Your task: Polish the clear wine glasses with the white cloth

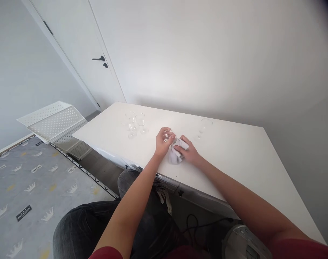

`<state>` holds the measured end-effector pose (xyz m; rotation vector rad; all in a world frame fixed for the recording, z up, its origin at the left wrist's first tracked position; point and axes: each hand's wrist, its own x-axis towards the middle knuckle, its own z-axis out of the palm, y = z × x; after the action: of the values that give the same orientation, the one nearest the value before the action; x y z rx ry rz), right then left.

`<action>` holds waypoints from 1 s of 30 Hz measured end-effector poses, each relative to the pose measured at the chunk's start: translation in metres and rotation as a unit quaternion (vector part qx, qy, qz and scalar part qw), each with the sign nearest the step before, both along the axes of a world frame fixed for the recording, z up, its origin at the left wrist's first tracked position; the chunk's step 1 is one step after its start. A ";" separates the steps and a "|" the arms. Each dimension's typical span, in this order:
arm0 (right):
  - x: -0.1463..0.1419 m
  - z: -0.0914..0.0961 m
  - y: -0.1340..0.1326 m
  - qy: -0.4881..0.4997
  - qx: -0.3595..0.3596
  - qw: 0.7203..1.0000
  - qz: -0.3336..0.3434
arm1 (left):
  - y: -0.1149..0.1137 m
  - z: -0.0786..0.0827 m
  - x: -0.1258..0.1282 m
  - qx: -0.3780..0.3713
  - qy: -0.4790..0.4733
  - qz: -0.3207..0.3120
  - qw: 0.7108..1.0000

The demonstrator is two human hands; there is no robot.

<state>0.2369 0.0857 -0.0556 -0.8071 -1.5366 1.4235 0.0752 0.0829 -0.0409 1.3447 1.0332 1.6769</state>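
My left hand [164, 141] is closed around a small clear glass [168, 135] above the white table [234, 158]. My right hand [187, 151] grips a grey-white cloth [176, 154] and presses it against that glass. The cloth hangs down to the tabletop between both hands. Three clear stemmed glasses [134, 124] stand in a cluster to the left of my hands. One more clear glass [204, 126] stands just beyond my right hand.
The table stands against a white wall. A white door with a black handle [100, 59] is at the back left. A white perforated rack [56, 122] stands on a grey crown-patterned mat [31, 187] to the left. My knees are under the table's near edge.
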 end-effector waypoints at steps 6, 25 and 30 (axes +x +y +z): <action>-0.007 0.006 -0.004 0.009 -0.060 0.996 0.061 | -0.005 -0.006 -0.006 0.020 0.029 0.081 0.996; -0.017 0.004 0.002 0.222 -0.198 0.952 -0.066 | 0.003 -0.014 -0.012 0.040 -0.073 0.253 0.964; -0.021 0.009 -0.006 0.185 -0.199 0.962 0.000 | -0.002 -0.015 -0.006 0.085 -0.019 0.097 0.991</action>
<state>0.2160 0.0798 -0.0467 -0.7163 -0.9809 1.7972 0.0694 0.0810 -0.0560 1.3486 1.0460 1.9667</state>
